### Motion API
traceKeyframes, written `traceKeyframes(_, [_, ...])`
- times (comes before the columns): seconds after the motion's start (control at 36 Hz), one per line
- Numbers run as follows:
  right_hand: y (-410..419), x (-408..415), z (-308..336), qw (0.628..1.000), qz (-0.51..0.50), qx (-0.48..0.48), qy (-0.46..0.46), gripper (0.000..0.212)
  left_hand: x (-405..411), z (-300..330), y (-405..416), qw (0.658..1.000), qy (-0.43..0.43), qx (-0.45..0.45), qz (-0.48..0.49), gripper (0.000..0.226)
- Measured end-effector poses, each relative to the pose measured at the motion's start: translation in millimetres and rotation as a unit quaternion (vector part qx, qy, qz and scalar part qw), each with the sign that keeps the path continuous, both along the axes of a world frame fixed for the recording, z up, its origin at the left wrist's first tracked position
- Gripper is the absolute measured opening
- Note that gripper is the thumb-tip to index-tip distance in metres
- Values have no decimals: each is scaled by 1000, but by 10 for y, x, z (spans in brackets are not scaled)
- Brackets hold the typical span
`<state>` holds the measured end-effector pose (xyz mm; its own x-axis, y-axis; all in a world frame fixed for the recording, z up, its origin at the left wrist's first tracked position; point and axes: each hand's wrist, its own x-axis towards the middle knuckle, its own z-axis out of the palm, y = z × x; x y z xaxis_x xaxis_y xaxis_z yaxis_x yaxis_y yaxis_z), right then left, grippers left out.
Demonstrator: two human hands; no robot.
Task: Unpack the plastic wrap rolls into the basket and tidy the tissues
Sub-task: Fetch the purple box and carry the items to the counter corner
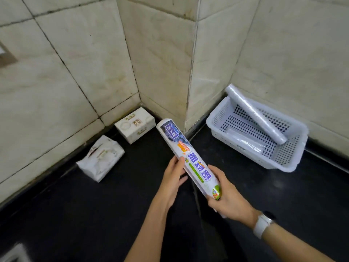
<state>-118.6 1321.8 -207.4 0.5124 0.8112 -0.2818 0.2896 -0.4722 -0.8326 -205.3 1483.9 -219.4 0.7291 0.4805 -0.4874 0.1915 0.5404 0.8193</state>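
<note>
A wrapped plastic wrap roll [186, 154] with a printed label is held above the dark counter, tilted away from me. My right hand [227, 197] grips its near end. My left hand [172, 176] holds its middle from the left, thumb on top. A white perforated basket [290, 163] stands at the right against the wall. One bare roll [255, 114] leans across its rim and another bare roll [243, 140] lies inside. A white tissue box [135, 124] sits in the corner, and a soft tissue pack [101, 157] lies askew in front of it.
The black counter [94, 214] is bounded by cream tiled walls on the left, back and right, with a jutting wall corner [190, 72] between the tissues and the basket. A white object [13, 254] shows at the bottom left edge.
</note>
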Motion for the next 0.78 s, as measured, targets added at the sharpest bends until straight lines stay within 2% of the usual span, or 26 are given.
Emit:
traceKeyframes(0.06, [-231, -47, 2, 1000, 4, -7, 15, 81, 17, 6, -217, 999, -11, -50, -11, 42])
traceKeyframes(0.14, [-553, -58, 28, 1000, 5, -15, -5, 78, 77, 31, -553, 998, 8, -64, 9, 48])
traceKeyframes(0.28, [-1072, 26, -42, 997, -30, -44, -51, 78, 276, 75, -1135, 996, 53, -36, 57, 60])
traceKeyframes(0.39, [-1353, 50, -64, 995, -57, -31, -72, 75, 454, 148, -1503, 998, 52, 12, 13, 58])
traceKeyframes(0.47, [-1527, 95, -62, 994, -94, -3, -47, 68, 528, 188, -1658, 998, 39, 35, -42, 51])
traceKeyframes(0.58, [-1730, 233, -35, 989, -137, 46, 22, 62, 572, 265, -1715, 993, 12, 57, -102, 27])
traceKeyframes(0.72, [-1806, 369, -55, 980, -147, 85, 102, 64, 638, 354, -1797, 978, 32, 124, -165, 26])
traceKeyframes(0.78, [-1768, 405, -38, 972, -166, 117, 118, 57, 645, 371, -1843, 973, 32, 137, -185, 24])
